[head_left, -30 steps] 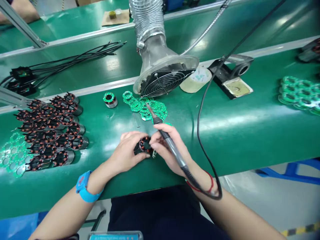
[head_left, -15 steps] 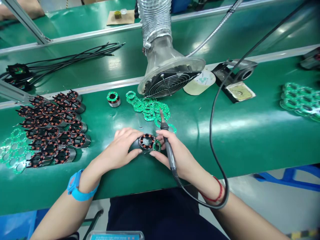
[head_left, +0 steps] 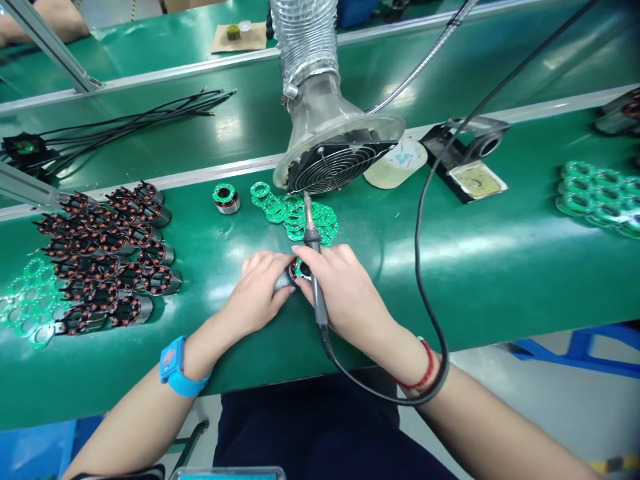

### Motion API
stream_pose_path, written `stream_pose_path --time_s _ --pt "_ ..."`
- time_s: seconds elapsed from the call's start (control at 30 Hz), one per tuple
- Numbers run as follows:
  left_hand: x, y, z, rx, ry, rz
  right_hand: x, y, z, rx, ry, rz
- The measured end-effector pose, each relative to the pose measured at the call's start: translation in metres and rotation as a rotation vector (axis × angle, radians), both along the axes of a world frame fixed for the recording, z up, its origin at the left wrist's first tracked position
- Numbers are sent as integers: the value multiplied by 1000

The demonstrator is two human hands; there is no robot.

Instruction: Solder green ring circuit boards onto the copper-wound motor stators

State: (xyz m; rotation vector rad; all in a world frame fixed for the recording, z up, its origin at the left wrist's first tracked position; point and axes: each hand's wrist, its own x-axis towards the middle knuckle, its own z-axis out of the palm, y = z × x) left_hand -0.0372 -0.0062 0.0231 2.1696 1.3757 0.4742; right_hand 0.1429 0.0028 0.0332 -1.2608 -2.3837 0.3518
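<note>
My left hand (head_left: 257, 290) is wrapped round the side of a motor stator (head_left: 283, 280), close to the bench's front. Against the stator's end sits a green ring-shaped circuit board (head_left: 301, 268), mostly covered by my right hand (head_left: 353, 293). That hand holds a soldering iron (head_left: 319, 297), its tip pointing away from me over a pile of green ring boards (head_left: 325, 223). The right fingers also press at the board and stator; their exact grip is hidden. Behind my left hand stands another stator (head_left: 227, 200) with a green ring on top.
Rows of wound stators (head_left: 107, 257) fill the left, with ring boards (head_left: 33, 297) beside them. A fume extractor hood (head_left: 335, 137) hangs over the bench. To the right are an iron stand (head_left: 467, 160) and stacked ring boards (head_left: 597, 197). The iron's cable (head_left: 419, 247) loops over my right forearm.
My right hand has moved left and brought the green ring board from beside the stator onto its end. The soldering iron has shifted left and now points more straight ahead.
</note>
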Motion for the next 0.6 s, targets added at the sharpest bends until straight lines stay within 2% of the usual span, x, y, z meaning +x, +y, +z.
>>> stream_pose_path --time_s 0.1,0.27,0.37,0.5,0.6 --pt "6 0 -1 38 18 36 -3 -3 -6 22 71 -37" --pt "6 -2 1 44 -66 78 0 -9 -17 -44 337 -207" --pt "10 -4 1 47 -120 52 3 -16 -21 -110 391 -191" --pt "22 -7 0 57 -89 67 7 -26 -26 -230 499 -168" --pt "28 -8 0 76 -84 74 5 -29 -29 -257 577 -179"
